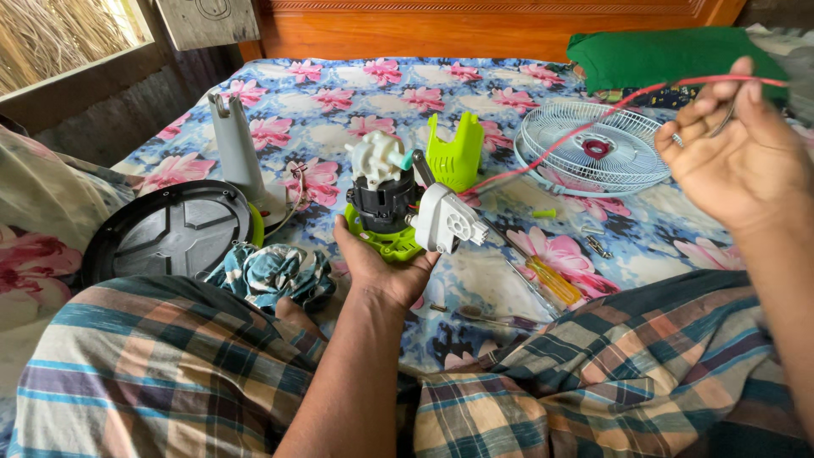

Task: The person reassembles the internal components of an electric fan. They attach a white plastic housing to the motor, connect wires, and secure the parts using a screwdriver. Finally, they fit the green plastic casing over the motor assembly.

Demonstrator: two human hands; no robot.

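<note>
One fan motor [386,199], one white fan grille [593,153], one round black base [170,229] and one grey stand [237,153] are on the bed [339,93]. There is one yellow-handled screwdriver [547,280], one green cover [454,153], one red wire [577,136] and one green pillow [661,55]. Two hands show.

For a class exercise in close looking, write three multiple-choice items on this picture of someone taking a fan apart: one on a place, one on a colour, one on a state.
1. Where does the white fan grille lie?
A. on the flowered bedsheet, near the right hand
B. on the person's lap
C. leaning against the grey stand

2. What colour is the wire that the right hand pulls up?
A. blue
B. red
C. black

3. How is the fan motor unit held?
A. it lies untouched on the sheet
B. both hands clamp it
C. the left hand alone holds it from below

Answers: 1 A, the grille lies flat on the sheet below the raised hand. 2 B, a red line runs from the motor to the fingers. 3 C, only the left palm is under its green base.
</note>
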